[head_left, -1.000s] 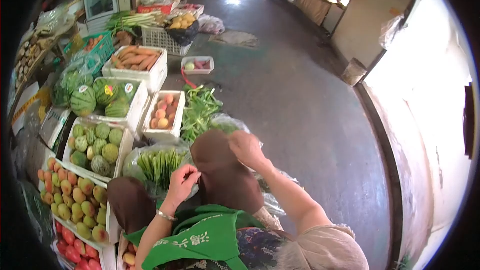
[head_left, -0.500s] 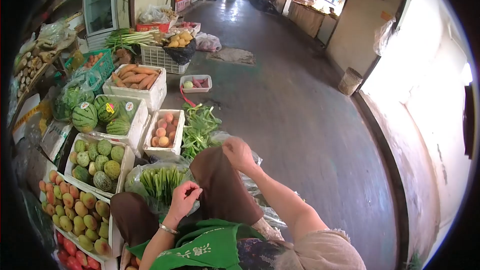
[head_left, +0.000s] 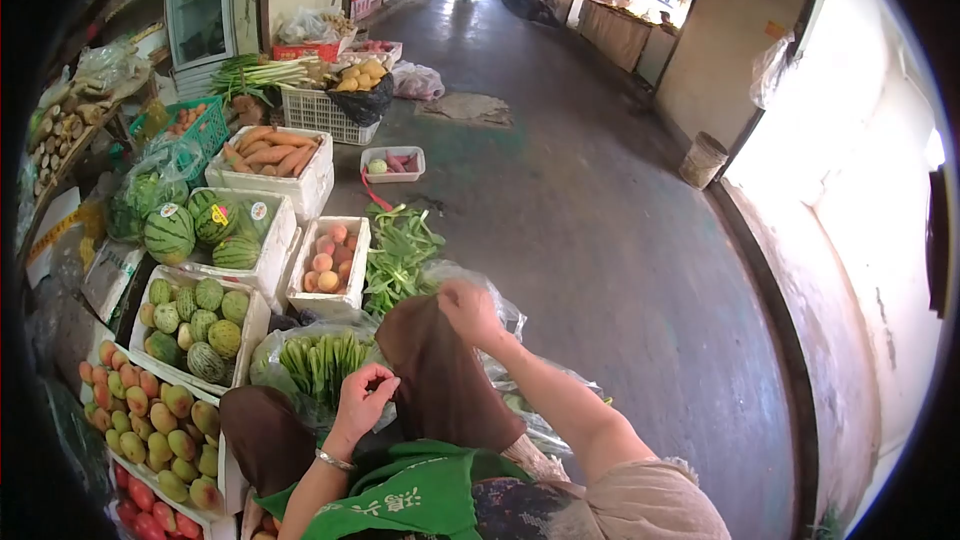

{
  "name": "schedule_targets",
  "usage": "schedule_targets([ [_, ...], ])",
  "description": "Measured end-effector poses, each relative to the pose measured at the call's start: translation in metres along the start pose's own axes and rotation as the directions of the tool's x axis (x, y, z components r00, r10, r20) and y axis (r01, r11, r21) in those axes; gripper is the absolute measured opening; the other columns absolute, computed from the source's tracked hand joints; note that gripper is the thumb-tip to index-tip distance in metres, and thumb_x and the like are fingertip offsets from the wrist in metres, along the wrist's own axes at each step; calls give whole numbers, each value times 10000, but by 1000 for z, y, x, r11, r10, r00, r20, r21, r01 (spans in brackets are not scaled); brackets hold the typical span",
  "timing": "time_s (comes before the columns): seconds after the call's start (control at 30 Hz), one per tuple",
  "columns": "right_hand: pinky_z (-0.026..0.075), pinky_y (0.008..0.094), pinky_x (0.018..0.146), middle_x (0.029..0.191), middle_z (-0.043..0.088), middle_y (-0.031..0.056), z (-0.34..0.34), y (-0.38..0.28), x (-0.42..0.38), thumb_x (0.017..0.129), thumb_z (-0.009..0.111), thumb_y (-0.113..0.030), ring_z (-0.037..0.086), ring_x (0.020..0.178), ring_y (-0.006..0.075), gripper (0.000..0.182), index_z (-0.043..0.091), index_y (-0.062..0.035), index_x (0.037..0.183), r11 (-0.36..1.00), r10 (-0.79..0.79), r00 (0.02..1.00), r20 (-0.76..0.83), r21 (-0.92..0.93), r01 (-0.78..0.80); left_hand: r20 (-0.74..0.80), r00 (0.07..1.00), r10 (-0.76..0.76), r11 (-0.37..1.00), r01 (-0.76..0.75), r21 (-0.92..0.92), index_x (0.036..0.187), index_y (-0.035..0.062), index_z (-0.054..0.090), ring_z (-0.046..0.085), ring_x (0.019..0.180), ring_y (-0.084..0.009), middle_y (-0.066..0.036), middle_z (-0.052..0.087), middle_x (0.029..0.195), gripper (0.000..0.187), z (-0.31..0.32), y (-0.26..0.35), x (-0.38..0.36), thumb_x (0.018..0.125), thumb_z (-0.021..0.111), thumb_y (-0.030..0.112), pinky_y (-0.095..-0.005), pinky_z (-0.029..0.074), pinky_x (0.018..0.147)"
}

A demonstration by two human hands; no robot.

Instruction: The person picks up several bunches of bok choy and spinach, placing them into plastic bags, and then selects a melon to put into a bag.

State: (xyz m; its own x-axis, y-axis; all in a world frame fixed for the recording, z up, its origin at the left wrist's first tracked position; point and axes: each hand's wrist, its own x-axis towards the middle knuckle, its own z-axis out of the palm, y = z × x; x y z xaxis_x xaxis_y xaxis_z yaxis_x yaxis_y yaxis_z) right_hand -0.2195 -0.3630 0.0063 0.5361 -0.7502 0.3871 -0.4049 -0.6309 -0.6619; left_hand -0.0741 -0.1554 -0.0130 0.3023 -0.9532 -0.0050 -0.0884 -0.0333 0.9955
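Observation:
My right hand (head_left: 470,314) is closed at the raised knee of my brown trouser leg (head_left: 432,365), its fingers pinching the cloth there; the fingertips are partly hidden. Over my lap, my left hand (head_left: 366,400) is curled with thumb and forefinger close together. Whether anything small sits between them I cannot make out. A bangle circles that wrist. Just beyond the left hand lie green vegetable stalks (head_left: 322,360) in a clear plastic bag. Leafy greens (head_left: 398,255) lie on the floor past my right hand. A green apron (head_left: 415,495) covers my lap.
Left of me stand boxes of peaches (head_left: 330,260), small striped melons (head_left: 200,325), mangoes (head_left: 155,420), watermelons (head_left: 170,233) and carrots (head_left: 270,152). A small white tray (head_left: 392,165) rests farther along the floor (head_left: 600,240). A bucket (head_left: 702,160) stands against the right wall.
My right hand has shifted slightly left and down at the knee, and the trouser cloth has moved with it. The left hand stays nearly in place.

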Motion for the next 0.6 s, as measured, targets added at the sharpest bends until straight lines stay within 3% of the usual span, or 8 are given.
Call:
schedule_targets([
  [0.13, 496, 424, 721, 909, 667, 172, -8, -9, -3, 831, 609, -177, 652, 827, 331, 198, 646, -30, 958, 1000, 14, 999, 50, -5, -13, -14, 1000, 22, 1000, -22, 6, 825, 17, 595, 518, 638, -42, 23, 582, 696, 89, -4, -5, 2, 870, 639, 80, -209, 409, 580],
  [0.3, 490, 426, 747, 922, 638, 166, -18, -2, -13, 842, 593, -144, 622, 848, 357, 172, 616, -29, 968, 995, 76, 996, -42, 74, -73, -21, 1000, 20, 1000, -21, -15, 823, 16, 595, 518, 637, -42, 22, 580, 694, 91, -5, -4, 3, 867, 640, 82, -211, 403, 572],
  [0.37, 499, 419, 736, 934, 644, 161, -35, -7, -21, 850, 594, -152, 632, 835, 343, 170, 619, -31, 966, 996, 69, 998, -2, 64, -69, -31, 999, 27, 1000, -27, 17, 827, 3, 617, 544, 650, -42, 12, 601, 701, 91, -6, -9, 0, 861, 651, 81, -211, 432, 576],
  [0.43, 506, 408, 739, 936, 655, 158, -50, -9, -35, 853, 602, -178, 646, 841, 324, 189, 635, -34, 971, 995, 99, 987, 129, 14, -102, -32, 999, -8, 999, 9, 32, 815, 5, 613, 537, 641, -48, 11, 594, 696, 95, -7, -3, 0, 861, 648, 79, -215, 435, 584],
  [0.5, 509, 406, 767, 954, 681, 147, -65, -10, -49, 830, 643, -240, 658, 876, 311, 248, 673, -37, 968, 972, 230, 932, 281, -19, -234, -25, 997, 70, 997, -70, 34, 802, 4, 598, 528, 635, -62, 7, 585, 687, 100, -7, -12, 3, 862, 641, 71, -225, 437, 596],
  [0.57, 504, 412, 786, 954, 680, 152, -85, -27, -65, 820, 646, -261, 652, 893, 324, 268, 679, -42, 970, 965, 260, 879, 400, -137, -223, -19, 994, 104, 993, -103, 56, 796, 14, 579, 508, 642, -56, 11, 568, 685, 114, -6, -9, 2, 875, 635, 74, -229, 428, 593],
  [0.6, 513, 382, 766, 910, 680, 147, -91, -23, -78, 824, 647, -228, 657, 843, 279, 254, 677, -26, 976, 971, 236, 865, 442, -149, -189, -10, 995, 95, 995, -95, 36, 809, 15, 574, 503, 652, -52, 18, 558, 693, 111, -7, -11, 2, 882, 632, 74, -229, 424, 585],
])
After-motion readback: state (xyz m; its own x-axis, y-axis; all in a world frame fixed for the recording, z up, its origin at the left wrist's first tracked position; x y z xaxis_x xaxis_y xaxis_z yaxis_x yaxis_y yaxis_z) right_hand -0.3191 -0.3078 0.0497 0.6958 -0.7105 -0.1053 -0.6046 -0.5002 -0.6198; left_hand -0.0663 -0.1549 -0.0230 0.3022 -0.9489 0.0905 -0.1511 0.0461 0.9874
